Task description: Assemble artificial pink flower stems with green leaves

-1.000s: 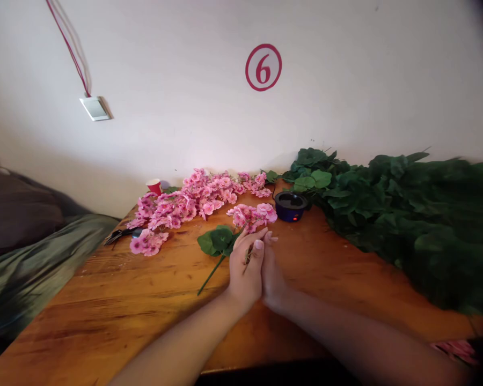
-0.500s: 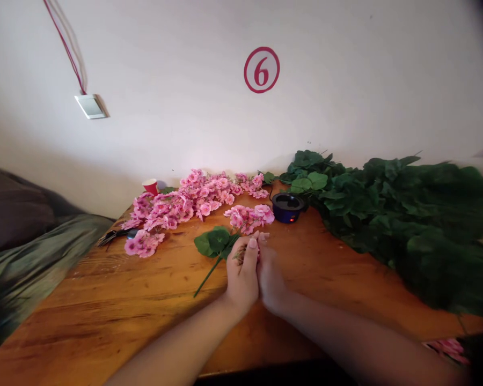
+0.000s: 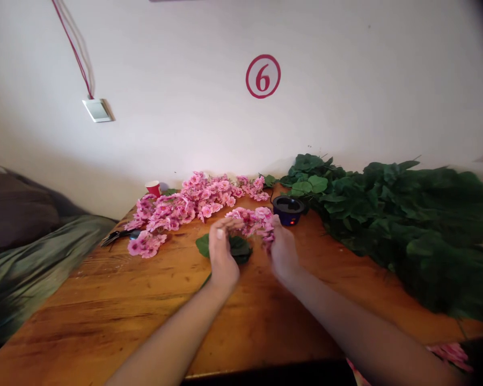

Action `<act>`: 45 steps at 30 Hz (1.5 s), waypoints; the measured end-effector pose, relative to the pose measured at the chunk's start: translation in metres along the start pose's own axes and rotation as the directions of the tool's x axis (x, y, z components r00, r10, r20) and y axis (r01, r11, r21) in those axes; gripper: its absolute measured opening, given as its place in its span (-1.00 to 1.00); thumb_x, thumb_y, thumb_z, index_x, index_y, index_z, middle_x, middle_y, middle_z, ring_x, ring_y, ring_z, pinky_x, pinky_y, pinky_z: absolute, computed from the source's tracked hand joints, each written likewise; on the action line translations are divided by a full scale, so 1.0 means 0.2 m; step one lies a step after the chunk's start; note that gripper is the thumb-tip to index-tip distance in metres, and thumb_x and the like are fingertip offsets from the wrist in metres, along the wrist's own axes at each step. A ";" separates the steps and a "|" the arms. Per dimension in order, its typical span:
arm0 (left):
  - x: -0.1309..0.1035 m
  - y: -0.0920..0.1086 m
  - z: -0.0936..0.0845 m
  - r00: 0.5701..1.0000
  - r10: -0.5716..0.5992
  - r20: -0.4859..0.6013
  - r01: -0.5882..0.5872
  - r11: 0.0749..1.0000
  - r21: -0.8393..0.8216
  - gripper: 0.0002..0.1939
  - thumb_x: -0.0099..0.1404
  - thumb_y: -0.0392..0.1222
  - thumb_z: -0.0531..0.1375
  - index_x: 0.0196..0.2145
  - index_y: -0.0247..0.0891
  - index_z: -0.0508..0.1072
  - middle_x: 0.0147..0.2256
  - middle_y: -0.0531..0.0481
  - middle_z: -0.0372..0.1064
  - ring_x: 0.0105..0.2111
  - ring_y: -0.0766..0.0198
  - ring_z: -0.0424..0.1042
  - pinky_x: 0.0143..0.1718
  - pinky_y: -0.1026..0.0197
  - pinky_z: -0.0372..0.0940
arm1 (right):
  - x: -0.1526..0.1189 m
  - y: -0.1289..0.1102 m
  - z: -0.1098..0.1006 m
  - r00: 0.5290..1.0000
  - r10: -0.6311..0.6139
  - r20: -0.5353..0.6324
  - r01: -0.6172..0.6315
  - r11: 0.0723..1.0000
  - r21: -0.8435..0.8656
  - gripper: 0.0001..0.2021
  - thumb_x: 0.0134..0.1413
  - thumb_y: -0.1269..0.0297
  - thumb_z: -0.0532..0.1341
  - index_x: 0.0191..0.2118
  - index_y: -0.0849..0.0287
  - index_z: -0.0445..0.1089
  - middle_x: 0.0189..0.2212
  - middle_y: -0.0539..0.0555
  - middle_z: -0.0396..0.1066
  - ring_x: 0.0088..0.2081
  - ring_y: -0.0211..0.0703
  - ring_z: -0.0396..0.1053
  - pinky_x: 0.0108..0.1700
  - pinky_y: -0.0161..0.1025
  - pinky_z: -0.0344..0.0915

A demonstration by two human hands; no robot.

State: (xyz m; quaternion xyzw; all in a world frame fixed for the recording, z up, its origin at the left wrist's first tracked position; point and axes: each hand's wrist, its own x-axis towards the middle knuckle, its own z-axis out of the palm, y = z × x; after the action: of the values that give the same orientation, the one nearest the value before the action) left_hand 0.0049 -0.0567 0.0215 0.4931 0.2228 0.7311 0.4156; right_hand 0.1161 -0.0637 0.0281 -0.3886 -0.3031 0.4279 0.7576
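Observation:
My left hand [image 3: 224,257] is raised over green artificial leaves [image 3: 240,246], fingers stretched toward the pink blossoms and thumb up; I see nothing gripped in it. A thin green stem [image 3: 206,280] shows beside that wrist. Across a gap, my right hand [image 3: 284,249] is closed at the edge of some pink artificial flowers [image 3: 268,242], which are blurred; its fingertips are partly hidden. Just beyond both hands lies a cluster of pink blossoms [image 3: 249,217], and where it ends and the held flowers begin is hard to separate.
A pile of pink flowers [image 3: 177,209] spreads along the back left, near a red paper cup [image 3: 153,188] and a dark-handled tool [image 3: 116,236]. Behind my right hand stands a small blue pot [image 3: 288,210] with a lit red light. Heaped green leaves [image 3: 386,214] cover the table's right side.
My hands, pressed together around a small bunch half a second ago, have parted. The left moved left over the leaves; the right moved right and slightly forward, with pink flowers at its fingers.

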 end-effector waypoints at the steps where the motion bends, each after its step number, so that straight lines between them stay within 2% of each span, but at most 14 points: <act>1: 0.05 -0.01 -0.02 0.997 -0.004 -0.079 0.008 0.999 0.046 -0.64 0.40 0.09 0.01 -0.18 -0.24 0.39 -0.23 -0.07 0.47 -0.19 0.22 0.46 -0.02 0.11 0.32 | 0.03 0.00 -0.01 1.000 0.018 -0.015 -0.018 1.000 0.020 -0.50 0.01 -0.20 0.28 -0.57 0.14 0.24 -0.72 -0.12 0.19 -0.71 -0.39 0.03 -0.68 -0.35 -0.03; 3: 0.15 -0.04 -0.08 0.981 -0.021 -0.191 0.064 0.973 0.221 -0.75 0.32 0.00 0.13 -0.35 -0.25 0.39 -0.35 0.02 0.41 -0.28 0.28 0.41 -0.10 0.22 0.28 | 0.09 -0.01 -0.03 0.999 0.035 -0.036 -0.033 0.998 0.060 -0.47 -0.04 -0.25 0.28 -0.56 0.15 0.22 -0.71 -0.13 0.18 -0.70 -0.41 0.00 -0.68 -0.37 -0.06; 5: 0.22 -0.08 -0.15 0.986 -0.096 -0.135 0.146 0.891 0.431 -0.81 0.26 -0.07 0.18 -0.38 -0.26 0.40 -0.41 0.05 0.37 -0.36 0.30 0.36 -0.22 0.25 0.24 | 0.12 -0.02 -0.04 0.999 -0.006 -0.044 0.009 0.999 0.054 -0.45 -0.06 -0.29 0.27 -0.56 0.16 0.23 -0.69 -0.12 0.20 -0.68 -0.42 0.01 -0.67 -0.39 -0.05; 7: 0.25 -0.12 -0.21 0.981 -0.194 -0.024 0.162 0.741 0.652 -0.81 0.25 -0.07 0.18 -0.36 -0.26 0.43 -0.47 0.07 0.35 -0.43 0.30 0.31 -0.33 0.26 0.16 | 0.13 -0.03 -0.06 0.997 -0.068 -0.019 0.068 0.998 -0.014 -0.44 -0.05 -0.31 0.25 -0.56 0.18 0.27 -0.68 -0.09 0.23 -0.66 -0.40 0.05 -0.64 -0.39 -0.01; 12: 0.23 -0.16 -0.25 0.897 -0.381 0.225 -0.093 0.334 0.938 -0.63 0.29 0.11 0.15 -0.49 -0.23 0.39 -0.52 0.06 0.36 -0.49 0.30 0.30 -0.45 0.26 -0.02 | 0.14 -0.03 -0.08 0.988 -0.139 0.066 0.149 0.972 -0.183 -0.41 0.02 -0.34 0.17 -0.58 0.17 0.24 -0.67 -0.05 0.22 -0.63 -0.35 0.09 -0.62 -0.36 0.04; 15: 0.22 -0.14 -0.23 0.857 -0.425 0.292 -0.231 0.189 0.954 -0.60 0.30 0.19 0.13 -0.44 -0.20 0.43 -0.45 0.03 0.43 -0.45 0.26 0.36 -0.46 0.25 -0.04 | 0.17 -0.01 -0.09 0.988 -0.139 0.062 0.149 0.966 -0.212 -0.39 0.02 -0.36 0.15 -0.60 0.15 0.19 -0.69 -0.08 0.15 -0.64 -0.36 0.04 -0.63 -0.36 0.00; 20: 0.21 -0.11 -0.20 0.803 -0.439 0.404 -0.394 0.117 0.911 -0.77 0.32 0.02 0.16 -0.33 -0.17 0.48 -0.30 0.00 0.51 -0.27 0.21 0.44 -0.39 0.25 0.03 | 0.20 -0.01 -0.10 0.987 -0.142 0.072 0.156 0.955 -0.253 -0.40 0.03 -0.36 0.13 -0.59 0.14 0.17 -0.70 -0.09 0.11 -0.65 -0.36 0.01 -0.63 -0.35 -0.03; 24: 0.22 -0.09 -0.19 0.790 -0.481 0.381 -0.355 0.149 0.923 -0.82 0.32 -0.10 0.13 -0.34 -0.19 0.47 -0.32 -0.01 0.51 -0.32 0.24 0.43 -0.39 0.25 0.06 | 0.21 0.00 -0.11 0.985 -0.149 0.088 0.169 0.941 -0.292 -0.40 0.06 -0.34 0.12 -0.61 0.13 0.14 -0.70 -0.08 0.10 -0.65 -0.35 0.01 -0.62 -0.33 -0.05; 30: 0.22 -0.08 -0.17 0.819 -0.477 0.318 -0.283 0.146 0.948 -0.88 0.27 -0.20 0.11 -0.34 -0.22 0.45 -0.37 -0.04 0.48 -0.37 0.22 0.42 -0.41 0.24 0.07 | 0.25 -0.02 -0.14 0.977 -0.207 0.061 0.213 0.880 -0.424 -0.42 0.16 -0.29 0.02 -0.55 0.15 0.28 -0.70 -0.07 0.15 -0.65 -0.29 0.08 -0.59 -0.31 0.00; 32: 0.20 -0.09 -0.16 0.826 -0.468 0.313 -0.290 0.121 0.949 -0.87 0.26 -0.19 0.11 -0.31 -0.21 0.45 -0.34 -0.04 0.49 -0.34 0.20 0.44 -0.40 0.23 0.08 | 0.29 -0.08 -0.15 0.950 -0.299 0.092 0.297 0.768 -0.567 -0.41 0.21 -0.25 -0.02 -0.54 0.16 0.34 -0.68 -0.03 0.22 -0.61 -0.23 0.21 -0.53 -0.30 0.10; 35: 0.17 -0.11 -0.15 0.848 -0.443 0.291 -0.296 0.058 0.953 -0.84 0.29 -0.14 0.09 -0.30 -0.19 0.44 -0.32 -0.06 0.50 -0.29 0.15 0.46 -0.38 0.21 0.09 | 0.37 -0.22 -0.15 0.906 -0.376 0.196 0.370 0.473 -0.800 -0.38 0.31 -0.15 -0.11 -0.53 0.16 0.43 -0.62 0.06 0.39 -0.46 -0.14 0.41 -0.37 -0.29 0.23; 39: 0.13 -0.12 -0.15 0.880 -0.398 0.259 -0.286 -0.010 0.958 -0.82 0.30 -0.11 0.07 -0.27 -0.18 0.43 -0.27 -0.09 0.51 -0.25 0.12 0.48 -0.37 0.20 0.10 | 0.55 -0.39 -0.12 0.921 -0.277 0.274 0.274 -0.037 -0.961 -0.38 0.35 0.01 -0.15 -0.42 0.18 0.56 -0.40 0.21 0.55 -0.24 0.00 0.50 -0.24 -0.24 0.27; 40: 0.13 -0.12 -0.15 0.884 -0.387 0.263 -0.288 -0.008 0.958 -0.82 0.30 -0.12 0.06 -0.27 -0.18 0.43 -0.26 -0.08 0.51 -0.25 0.13 0.48 -0.37 0.20 0.10 | 0.60 -0.42 -0.11 0.932 -0.247 0.267 0.244 -0.121 -0.962 -0.39 0.35 0.02 -0.14 -0.39 0.19 0.58 -0.35 0.24 0.55 -0.21 0.04 0.50 -0.23 -0.22 0.28; 45: 0.12 -0.12 -0.16 0.889 -0.378 0.260 -0.263 0.045 0.964 -0.86 0.29 -0.14 0.08 -0.30 -0.17 0.41 -0.29 -0.03 0.51 -0.26 0.17 0.47 -0.37 0.21 0.08 | 0.78 -0.41 -0.16 0.968 -0.155 0.197 0.154 -0.254 -0.955 -0.41 0.35 0.06 -0.15 -0.22 0.23 0.59 -0.20 0.30 0.55 -0.10 0.12 0.49 -0.16 -0.16 0.32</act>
State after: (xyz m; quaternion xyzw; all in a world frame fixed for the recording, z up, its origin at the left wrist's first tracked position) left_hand -0.0184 -0.0211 0.0045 0.7846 0.5810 0.2147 0.0266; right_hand 0.2456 0.0372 0.1019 -0.7914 -0.5684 -0.0718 0.2131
